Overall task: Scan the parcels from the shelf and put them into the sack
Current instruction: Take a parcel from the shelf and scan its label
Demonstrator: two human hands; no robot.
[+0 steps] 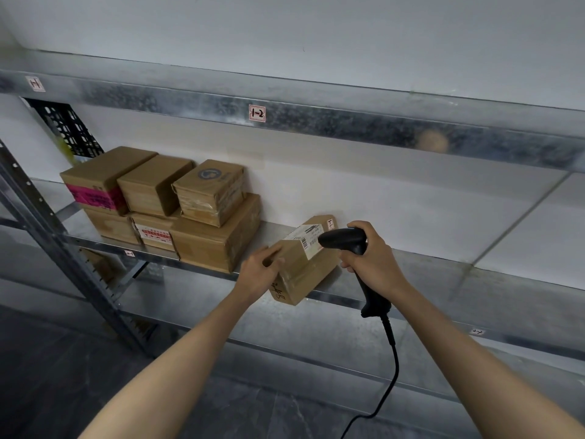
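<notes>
- The left hand (261, 269) holds the cardboard parcel (304, 277) by its left upper edge, fingers bent over the top.
- The right hand (373, 258) is clenched round the grip of the black barcode scanner (343, 240), whose cable (391, 359) hangs below.
- The parcel lies between the two hands on the metal shelf (421, 277). Its long axis runs diagonally from near left to far right, and its near end juts past the front lip.
- The scanner's nose points left, just beside the white shipping label (300, 237) on the parcel's top.
- Both forearms reach up and forward, and the right wrist is cocked inward.
- Stacked parcels (177, 204) wait well to the left, nearer the left hand.
- The sack is out of view.
</notes>
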